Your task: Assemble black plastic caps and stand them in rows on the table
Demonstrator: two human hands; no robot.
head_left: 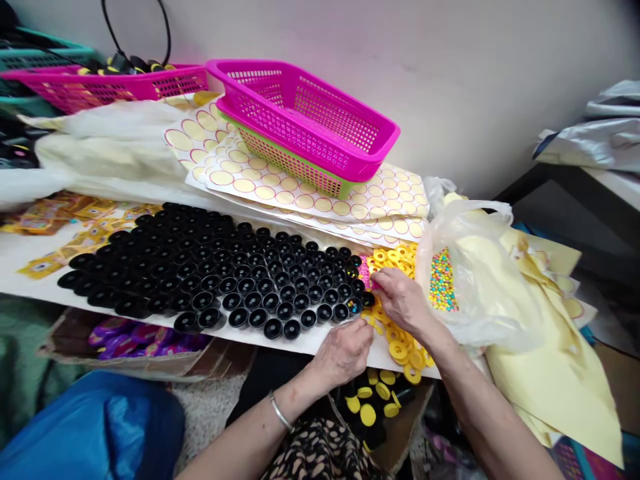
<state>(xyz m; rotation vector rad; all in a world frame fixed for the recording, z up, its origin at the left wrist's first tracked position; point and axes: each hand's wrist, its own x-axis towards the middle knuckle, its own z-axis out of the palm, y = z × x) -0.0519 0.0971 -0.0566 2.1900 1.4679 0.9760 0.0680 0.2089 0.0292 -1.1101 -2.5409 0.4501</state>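
Observation:
Many small black round cups (270,280) stand open side up in packed rows on the white table top. One cup near the right end holds small coloured beads (355,305). My right hand (400,300) is closed at the right end of the rows, its fingertips by a bit of pink; what it pinches is too small to tell. My left hand (346,350) lies lower at the table's front edge, fingers curled together by the yellow rings; its fingertips hide anything held. Yellow plastic rings (400,350) lie loose around and under my right hand.
A clear plastic bag (477,280) with coloured beads (443,280) stands right. Behind are sticker sheets (320,200) under a pink basket (370,160). Yellow packets (45,263) lie left. Below are boxes with purple packs (125,343) and yellow caps (368,415).

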